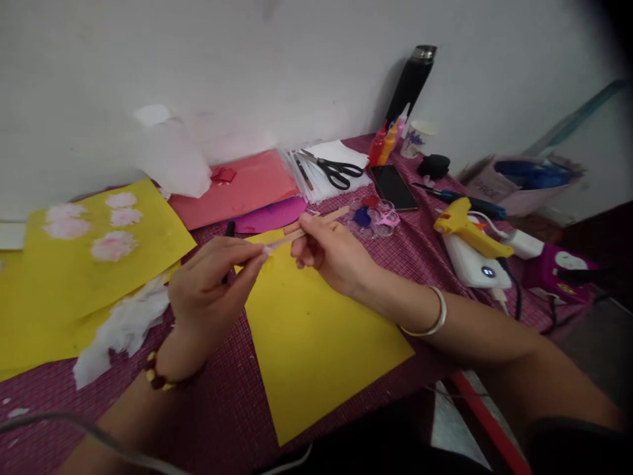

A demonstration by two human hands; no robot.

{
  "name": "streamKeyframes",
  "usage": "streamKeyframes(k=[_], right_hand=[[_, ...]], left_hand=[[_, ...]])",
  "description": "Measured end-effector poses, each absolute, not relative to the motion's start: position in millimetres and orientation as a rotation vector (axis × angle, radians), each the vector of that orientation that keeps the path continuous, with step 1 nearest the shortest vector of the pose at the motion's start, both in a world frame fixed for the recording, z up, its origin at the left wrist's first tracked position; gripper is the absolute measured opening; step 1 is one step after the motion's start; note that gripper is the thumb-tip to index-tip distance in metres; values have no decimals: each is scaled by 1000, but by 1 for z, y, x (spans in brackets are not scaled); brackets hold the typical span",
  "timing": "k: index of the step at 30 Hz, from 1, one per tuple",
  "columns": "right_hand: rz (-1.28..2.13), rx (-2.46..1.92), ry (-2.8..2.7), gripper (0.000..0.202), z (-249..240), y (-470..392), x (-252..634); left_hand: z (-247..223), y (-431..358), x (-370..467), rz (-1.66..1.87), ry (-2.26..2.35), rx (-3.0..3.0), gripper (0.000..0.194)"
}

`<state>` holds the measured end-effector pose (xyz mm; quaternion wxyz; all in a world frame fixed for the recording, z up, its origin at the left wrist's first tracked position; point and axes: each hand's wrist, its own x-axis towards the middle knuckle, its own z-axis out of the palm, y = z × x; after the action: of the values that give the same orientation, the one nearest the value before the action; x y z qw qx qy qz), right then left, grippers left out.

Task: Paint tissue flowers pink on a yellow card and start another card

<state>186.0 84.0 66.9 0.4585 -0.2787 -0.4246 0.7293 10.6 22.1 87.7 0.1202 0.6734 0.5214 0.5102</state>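
Above the yellow sheet (316, 349), my right hand (333, 254) pinches a thin wooden stick (337, 214) that slants up to the right. My left hand (212, 284) is closed at the stick's lower left end, with thumb and forefinger together on a small whitish piece (268, 250) there. The piece is too small to make out clearly. Pink-white tissue flowers (115, 245) lie on another yellow sheet (30, 297) at the left. Crumpled white tissue (131, 323) is beside my left wrist.
Scissors (336, 173) rest on white paper behind my hands, near a phone (394, 187) and a plastic palette (373, 218). A yellow glue gun (469, 227) lies on a white power bank (475, 264) at right. A cable crosses the lower left.
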Motion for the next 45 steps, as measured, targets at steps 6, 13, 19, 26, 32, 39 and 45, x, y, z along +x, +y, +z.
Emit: streamKeyframes(k=[6, 13, 19, 26, 32, 39, 45], right_hand=[[1980, -649, -852, 19, 88, 97, 185], [1875, -772, -996, 27, 47, 127, 167], [1768, -885, -1177, 31, 23, 134, 158], [1747, -850, -1108, 31, 18, 137, 161], [1827, -880, -855, 33, 20, 148, 170], [1766, -906, -911, 33, 18, 149, 170], [1689, -906, -1016, 32, 18, 152, 170]], left_hand=[[103, 43, 2, 1404, 1514, 2438, 16], [68, 32, -15, 1275, 1715, 2041, 25], [27, -3, -17, 884, 1426, 2557, 10], [18, -7, -11, 721, 1315, 2786, 16], [57, 40, -31, 771, 1663, 2526, 14], [54, 111, -34, 386, 1534, 2336, 30], [37, 120, -27, 266, 1641, 2219, 16]])
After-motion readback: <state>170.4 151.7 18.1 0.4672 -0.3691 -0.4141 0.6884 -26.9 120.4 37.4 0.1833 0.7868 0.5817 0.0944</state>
